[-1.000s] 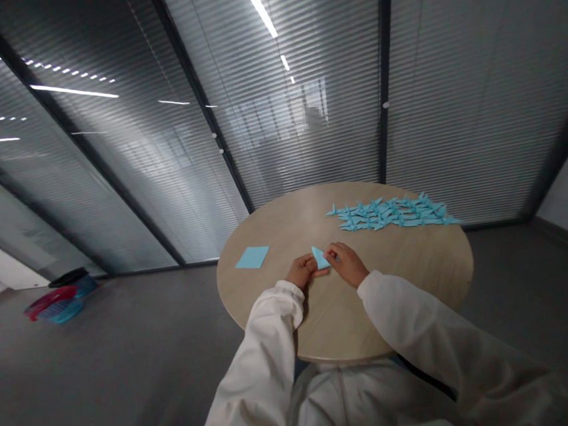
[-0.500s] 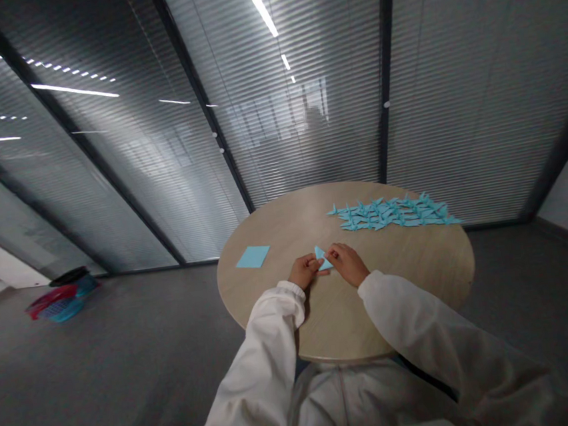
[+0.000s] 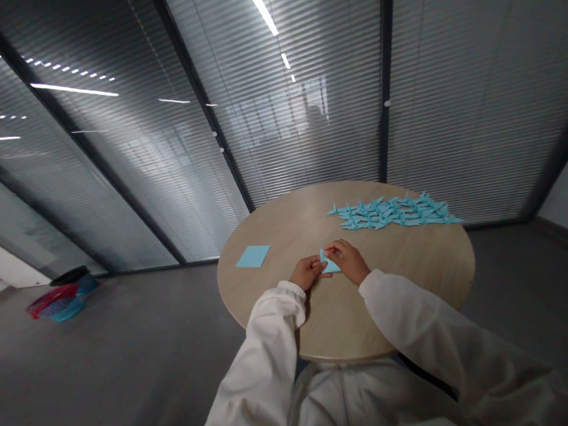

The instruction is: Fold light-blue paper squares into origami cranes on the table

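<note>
Near the middle of the round wooden table, a small folded piece of light blue paper is between my two hands. My left hand is closed on its left side, with the thumb and fingers at its edge. The fingers of my right hand are bent over the paper's upper right part and cover some of it. A flat light blue paper sheet lies to the left of my hands. Rows of folded blue paper cranes stand close together at the back right of the table.
On the floor at the left, a red and blue basket and a dark-rimmed container stand side by side. A glass wall with blinds rises just behind the table.
The folded paper has shifted slightly right and been turned between my hands. My right hand's fingers now reach further over it. The flat sheet and the cranes are unmoved.
</note>
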Action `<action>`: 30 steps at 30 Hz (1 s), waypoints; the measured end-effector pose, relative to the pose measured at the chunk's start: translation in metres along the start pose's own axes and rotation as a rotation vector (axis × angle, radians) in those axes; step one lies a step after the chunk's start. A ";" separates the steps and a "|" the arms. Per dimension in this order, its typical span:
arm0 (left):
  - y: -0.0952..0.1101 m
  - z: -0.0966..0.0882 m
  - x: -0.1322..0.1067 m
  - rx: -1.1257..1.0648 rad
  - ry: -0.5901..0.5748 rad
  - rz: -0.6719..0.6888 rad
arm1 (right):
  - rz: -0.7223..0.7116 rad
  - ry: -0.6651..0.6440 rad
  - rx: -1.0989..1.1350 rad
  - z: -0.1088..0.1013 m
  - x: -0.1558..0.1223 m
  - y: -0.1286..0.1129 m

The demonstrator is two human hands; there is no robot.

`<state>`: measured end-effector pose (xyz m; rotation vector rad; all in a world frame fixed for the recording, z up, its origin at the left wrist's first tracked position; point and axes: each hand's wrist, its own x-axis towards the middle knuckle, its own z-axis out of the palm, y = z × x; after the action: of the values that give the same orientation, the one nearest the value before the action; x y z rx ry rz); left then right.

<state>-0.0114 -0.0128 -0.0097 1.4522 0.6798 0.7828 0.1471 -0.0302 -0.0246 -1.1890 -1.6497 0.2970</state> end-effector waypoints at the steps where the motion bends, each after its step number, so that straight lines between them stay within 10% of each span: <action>1: 0.000 0.000 0.000 0.006 -0.003 0.002 | 0.006 -0.003 0.023 0.000 0.000 0.001; 30: 0.003 0.001 -0.002 0.147 -0.045 0.019 | 0.147 -0.018 0.223 0.004 0.003 0.004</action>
<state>-0.0118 -0.0154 -0.0065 1.6067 0.7015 0.7249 0.1462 -0.0242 -0.0271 -1.1414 -1.5028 0.5705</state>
